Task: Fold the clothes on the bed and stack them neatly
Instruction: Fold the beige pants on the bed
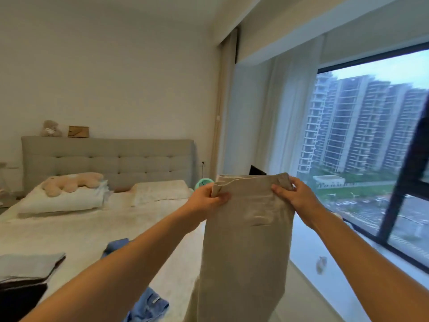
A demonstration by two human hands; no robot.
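Beige trousers (246,240) held up at the waistband beside the bed (92,228), legs hanging; left hand (209,201) and right hand (294,196) each pinch a corner; keep the waistband level and taut — seams aligned — before lowering; folded stack (27,266) waits on the bed.

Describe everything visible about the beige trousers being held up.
The beige trousers look like a linen-type weave, doubled over lengthwise. They hang upright in the air beside the bed, waistband on top. The left hand pinches one waistband corner, the right hand the other. A faint pocket seam shows below; the lower legs run out of frame.
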